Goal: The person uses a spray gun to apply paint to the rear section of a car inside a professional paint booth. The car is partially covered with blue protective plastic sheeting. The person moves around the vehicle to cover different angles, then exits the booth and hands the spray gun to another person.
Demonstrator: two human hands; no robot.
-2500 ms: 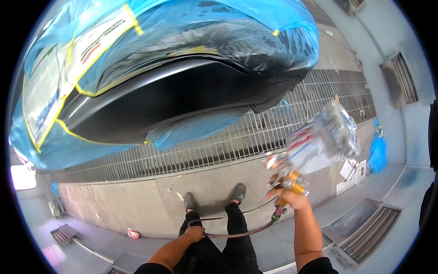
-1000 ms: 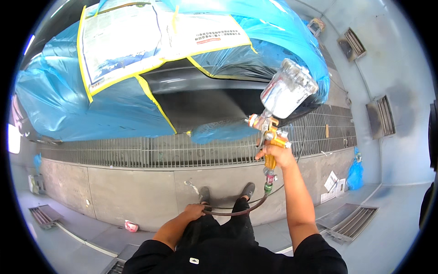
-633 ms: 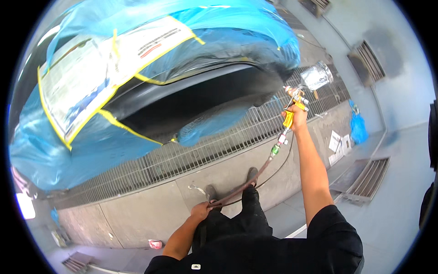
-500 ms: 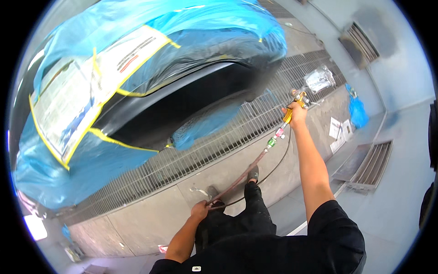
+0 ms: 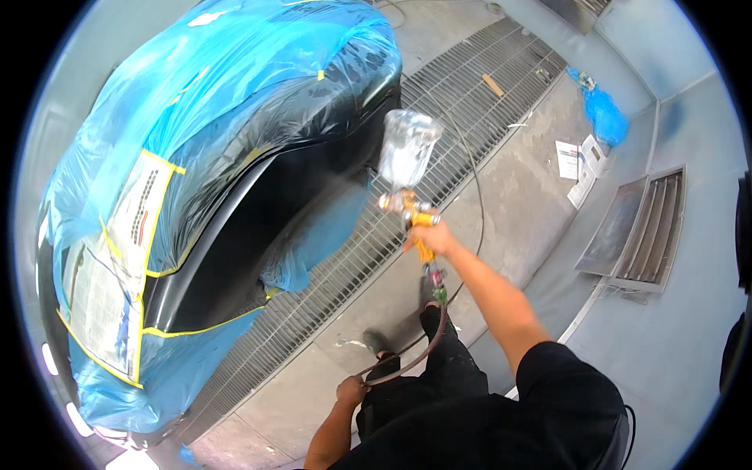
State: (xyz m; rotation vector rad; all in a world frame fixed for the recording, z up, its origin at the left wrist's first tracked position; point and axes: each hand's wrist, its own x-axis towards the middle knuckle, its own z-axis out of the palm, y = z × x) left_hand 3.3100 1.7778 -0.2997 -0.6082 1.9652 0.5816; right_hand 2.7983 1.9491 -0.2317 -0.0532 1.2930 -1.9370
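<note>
My right hand [image 5: 437, 236] is closed around the handle of a yellow spray gun [image 5: 409, 207] with a clear cup [image 5: 410, 145] on top. The gun's nozzle points left at a glossy black car panel [image 5: 254, 207], held a short distance off it. A faint mist hangs between them. From the gun's base a reddish hose [image 5: 435, 338] curves down to my left hand [image 5: 352, 390], which grips it beside my leg. Blue plastic sheeting [image 5: 258, 66] covers the car around the panel, with a sheet of printed paper [image 5: 98, 313] edged in yellow tape.
Floor grating [image 5: 462, 78] runs alongside the car. A thin dark hose [image 5: 479, 188] trails over it and the concrete. Along the right wall are a blue plastic bag [image 5: 603, 117], loose papers [image 5: 581, 164] and a slatted vent [image 5: 652, 231].
My right hand has swung the spray gun leftward, from out over the grating to close by the black panel. My left hand keeps its hold on the hose. The whole view has turned.
</note>
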